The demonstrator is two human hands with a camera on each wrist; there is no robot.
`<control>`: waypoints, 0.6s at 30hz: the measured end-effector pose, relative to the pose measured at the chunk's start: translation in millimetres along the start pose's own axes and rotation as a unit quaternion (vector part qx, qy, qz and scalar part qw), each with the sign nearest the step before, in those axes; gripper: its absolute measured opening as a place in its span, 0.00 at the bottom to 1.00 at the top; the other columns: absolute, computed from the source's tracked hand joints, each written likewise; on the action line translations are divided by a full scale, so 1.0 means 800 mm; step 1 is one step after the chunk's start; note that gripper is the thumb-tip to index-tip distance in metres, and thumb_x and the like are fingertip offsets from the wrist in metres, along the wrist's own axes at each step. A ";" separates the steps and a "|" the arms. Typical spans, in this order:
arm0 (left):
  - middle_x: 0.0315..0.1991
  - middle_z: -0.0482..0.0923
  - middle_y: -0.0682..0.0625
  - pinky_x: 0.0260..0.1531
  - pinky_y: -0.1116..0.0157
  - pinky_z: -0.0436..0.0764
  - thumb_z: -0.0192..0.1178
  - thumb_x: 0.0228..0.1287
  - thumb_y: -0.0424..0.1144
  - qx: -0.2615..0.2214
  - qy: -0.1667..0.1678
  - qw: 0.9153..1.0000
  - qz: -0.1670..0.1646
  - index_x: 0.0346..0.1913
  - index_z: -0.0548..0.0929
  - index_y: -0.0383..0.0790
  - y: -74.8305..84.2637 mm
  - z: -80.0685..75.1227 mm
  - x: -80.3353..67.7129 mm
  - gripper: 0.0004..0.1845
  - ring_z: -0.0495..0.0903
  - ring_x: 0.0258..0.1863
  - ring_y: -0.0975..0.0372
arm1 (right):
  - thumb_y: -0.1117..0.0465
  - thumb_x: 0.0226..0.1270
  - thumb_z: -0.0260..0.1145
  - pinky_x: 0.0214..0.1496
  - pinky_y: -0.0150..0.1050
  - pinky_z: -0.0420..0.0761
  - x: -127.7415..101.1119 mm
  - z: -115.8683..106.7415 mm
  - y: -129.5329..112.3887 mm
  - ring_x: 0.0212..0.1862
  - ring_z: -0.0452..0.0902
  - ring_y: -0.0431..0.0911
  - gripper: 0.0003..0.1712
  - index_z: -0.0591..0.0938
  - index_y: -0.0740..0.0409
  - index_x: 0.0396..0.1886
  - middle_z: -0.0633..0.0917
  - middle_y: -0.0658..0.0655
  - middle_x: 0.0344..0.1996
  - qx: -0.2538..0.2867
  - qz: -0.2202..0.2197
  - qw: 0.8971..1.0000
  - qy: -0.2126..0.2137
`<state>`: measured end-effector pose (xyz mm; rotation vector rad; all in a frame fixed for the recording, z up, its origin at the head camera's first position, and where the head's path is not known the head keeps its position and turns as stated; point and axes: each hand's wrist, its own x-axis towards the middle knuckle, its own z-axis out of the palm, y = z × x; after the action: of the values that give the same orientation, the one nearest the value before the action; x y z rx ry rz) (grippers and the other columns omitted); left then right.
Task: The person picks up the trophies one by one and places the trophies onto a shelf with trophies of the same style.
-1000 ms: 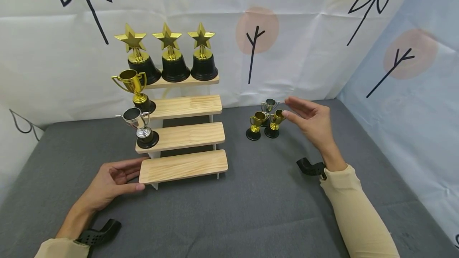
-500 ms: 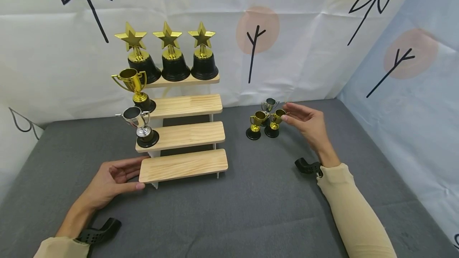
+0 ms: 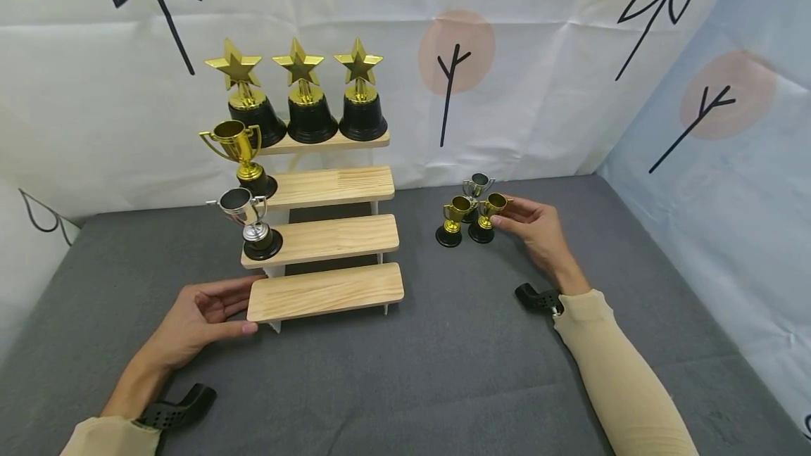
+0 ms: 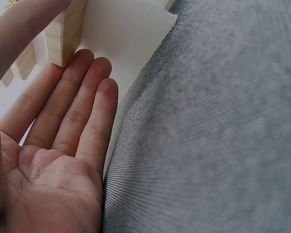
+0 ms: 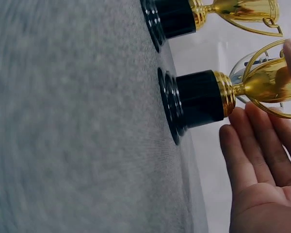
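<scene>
My left hand [image 3: 190,319] is at the left end of the lowest step [image 3: 326,293] of a wooden display stand. Its thumb lies on the step's front edge and the fingers behind it; the left wrist view shows the fingertips against the wooden end [image 4: 63,39]. My right hand [image 3: 535,234] is around a small gold trophy cup [image 3: 491,205] standing on the table. Thumb and fairly straight fingers [image 5: 266,145] are on either side of its bowl. Beside it stand another small gold trophy cup [image 3: 456,211] and a small silver trophy cup [image 3: 476,186].
Three gold star trophies [image 3: 307,93] line the top step. Larger gold [image 3: 237,150] and silver [image 3: 250,220] trophy cups stand at the left ends of the two middle steps. A grey cloth [image 3: 443,371] covers the table; a patterned backdrop [image 3: 538,90] hangs behind.
My right hand has moved left and slightly down, bringing thumb and fingers around the small gold trophy cup. That trophy cup and my left hand have stayed in place.
</scene>
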<state>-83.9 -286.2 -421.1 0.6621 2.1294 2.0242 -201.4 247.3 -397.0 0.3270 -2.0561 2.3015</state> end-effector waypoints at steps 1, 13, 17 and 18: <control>0.61 0.81 0.56 0.56 0.67 0.83 0.66 0.50 0.10 0.000 0.000 1.000 0.000 0.64 0.70 0.14 0.000 0.000 0.000 0.35 0.82 0.57 0.64 | 0.83 0.58 0.70 0.49 0.33 0.88 0.000 0.000 0.002 0.46 0.87 0.42 0.22 0.86 0.65 0.51 0.90 0.51 0.41 0.004 0.000 1.000 -0.001; 0.61 0.81 0.56 0.56 0.67 0.83 0.67 0.49 0.10 0.003 0.002 1.000 0.002 0.64 0.69 0.13 0.000 0.000 -0.001 0.35 0.82 0.57 0.64 | 0.82 0.60 0.69 0.47 0.32 0.89 0.002 0.003 0.013 0.48 0.87 0.43 0.21 0.87 0.57 0.48 0.90 0.53 0.42 0.013 0.006 1.000 -0.014; 0.61 0.81 0.56 0.57 0.67 0.83 0.67 0.49 0.10 0.005 0.003 1.000 0.001 0.64 0.69 0.13 0.000 0.000 0.000 0.35 0.82 0.58 0.64 | 0.82 0.59 0.69 0.48 0.33 0.88 0.003 0.003 0.015 0.49 0.86 0.44 0.22 0.87 0.58 0.48 0.90 0.54 0.43 0.019 0.003 1.000 -0.017; 0.61 0.81 0.56 0.57 0.67 0.83 0.67 0.49 0.10 0.005 0.003 1.000 0.001 0.64 0.69 0.13 0.000 0.000 0.000 0.35 0.82 0.58 0.64 | 0.82 0.59 0.69 0.49 0.33 0.88 0.003 0.004 0.016 0.49 0.86 0.44 0.22 0.87 0.58 0.48 0.90 0.54 0.43 0.020 0.002 1.000 -0.018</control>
<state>-83.7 -286.4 -421.3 0.6606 2.1438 2.0196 -205.4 242.7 -408.6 0.3691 -2.0294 2.3589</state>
